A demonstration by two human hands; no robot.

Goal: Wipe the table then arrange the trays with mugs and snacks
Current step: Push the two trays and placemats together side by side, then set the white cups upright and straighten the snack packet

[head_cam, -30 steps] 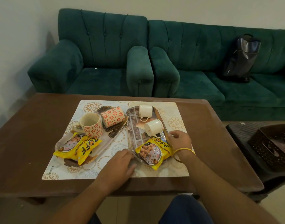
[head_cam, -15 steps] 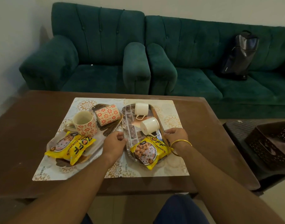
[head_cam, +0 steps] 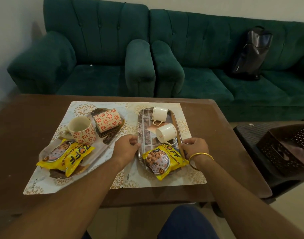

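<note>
The left hand (head_cam: 126,147) and right hand (head_cam: 194,147) each grip a long rim of the right-hand tray (head_cam: 144,121) on its placemat (head_cam: 184,118) on the table (head_cam: 225,135); its white mugs (head_cam: 165,133) lie sideways and may roll; best keep it flat, sliding slowly, squaring it to the mat; the snack packet (head_cam: 163,159) overhangs the near end.

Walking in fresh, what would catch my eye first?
The left hand and right hand grip the right tray by its edges; it carries two tipped white mugs and a yellow snack packet. Beside it, the left tray holds two red-flowered mugs. Behind stands a green sofa with a black bag.
</note>
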